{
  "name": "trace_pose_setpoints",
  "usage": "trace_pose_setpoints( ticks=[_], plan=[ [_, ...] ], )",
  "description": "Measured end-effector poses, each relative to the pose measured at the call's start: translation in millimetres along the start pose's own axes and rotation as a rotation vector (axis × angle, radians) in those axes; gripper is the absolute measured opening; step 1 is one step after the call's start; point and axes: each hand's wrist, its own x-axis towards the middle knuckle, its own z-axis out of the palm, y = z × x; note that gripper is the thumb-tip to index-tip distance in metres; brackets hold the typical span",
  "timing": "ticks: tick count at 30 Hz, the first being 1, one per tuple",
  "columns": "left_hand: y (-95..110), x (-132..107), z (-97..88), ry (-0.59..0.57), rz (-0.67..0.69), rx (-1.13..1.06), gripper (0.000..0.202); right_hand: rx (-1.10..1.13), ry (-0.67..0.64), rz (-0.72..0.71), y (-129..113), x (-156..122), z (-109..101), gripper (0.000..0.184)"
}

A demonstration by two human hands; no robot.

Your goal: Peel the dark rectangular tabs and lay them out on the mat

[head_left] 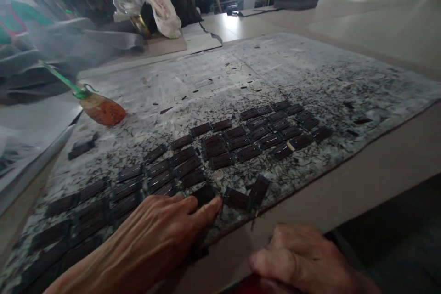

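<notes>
Palm down at the sheet's near edge, my left hand (pixel 168 227) has its fingers bent and its thumb stretched out. Finger and thumb grip a dark rectangular piece (pixel 206 194) that lies flat. Two similar dark pieces, one flat (pixel 237 198) and one slanted (pixel 260 189), lie touching just right of the thumb. Beyond, rows of shiny dark rectangles (pixel 222 161) cover the sheet. My right hand (pixel 299 257) is closed in a fist off the near edge, slightly blurred. Something red (pixel 250 285) shows beneath it at the frame's bottom; what the fist holds is hidden.
A stained whitish sheet (pixel 193 73), strewn with dark scraps, covers the tabletop (pixel 389 174). At left, an orange-brown squeeze bottle (pixel 105 111) with a green spout lies tilted. A whitish bag (pixel 165 14) and grey folded material (pixel 86 41) sit at the back. Shelves stand behind.
</notes>
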Motion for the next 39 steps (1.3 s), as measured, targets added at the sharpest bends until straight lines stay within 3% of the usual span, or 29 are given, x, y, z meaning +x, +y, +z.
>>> trace_pose_setpoints(
  ticks=[2, 5, 9, 12, 20, 28, 32, 37, 39],
  plan=[
    [0.3, -1.4, 0.7, 0.025, -0.004, 0.002, 0.053, -0.020, -0.010, 0.038, 11.6, 0.5, -15.2, 0.021],
    [2.1, -2.4, 0.7, 0.057, -0.012, 0.003, 0.050, -0.218, -0.051, 0.124, 33.7, 9.7, -32.7, 0.031],
    [4.6, -0.8, -0.2, 0.024, -0.026, 0.001, 0.049, -0.404, -0.306, 0.171, 49.8, 27.1, -41.8, 0.046],
    [6.1, 0.1, -1.0, -0.010, -0.055, -0.008, 0.045, -0.406, -0.412, 0.212, 48.6, 36.0, -43.3, 0.040],
    [7.6, -1.4, -0.5, -0.022, -0.070, -0.009, 0.046, -0.390, -0.456, 0.263, 50.2, 31.7, -49.1, 0.022],
    [9.3, -0.6, -1.5, -0.055, -0.087, -0.075, 0.045, -0.636, -0.283, 0.198, 62.3, 15.8, -66.9, 0.028],
    [10.5, -2.9, 1.7, -0.041, -0.080, -0.127, 0.044, -0.683, -0.110, 0.171, 62.7, 9.6, -68.2, 0.030],
    [9.2, -3.7, 4.7, -0.022, -0.058, -0.149, 0.038, -0.594, 0.127, 0.099, 38.2, 11.2, -43.2, 0.013],
    [9.1, -3.2, 4.6, -0.019, -0.053, -0.160, 0.035, -0.471, 0.084, 0.051, 25.2, 14.4, -26.8, 0.013]
  ],
)
